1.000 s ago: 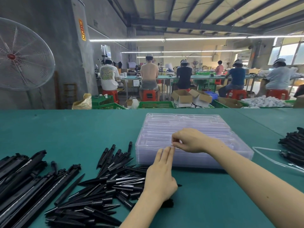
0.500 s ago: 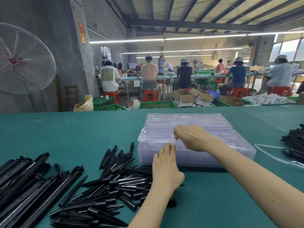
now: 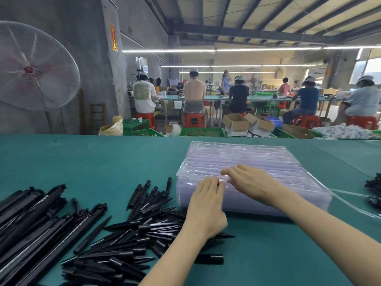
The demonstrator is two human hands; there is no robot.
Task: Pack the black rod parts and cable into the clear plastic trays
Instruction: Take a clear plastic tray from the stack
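Two hands, left hand [image 3: 207, 205] flat, right hand [image 3: 250, 181] pinching clear trays [image 3: 268, 162], on green table [image 3: 82, 162].

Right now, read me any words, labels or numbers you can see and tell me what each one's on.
Orange sign on the concrete pillar: yellow characters, too blurred to read.
Paper sheet hanging from the far bench: too small to read.
Shirt back print: no legible words.
Trays, rods: no text visible.

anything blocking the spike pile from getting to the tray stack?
Nothing visible. The pile of short black spikes lies just left of the clear tray stack, with bare green mat around. Both hands are at the stack's near edge: left hand against it, right hand on top.
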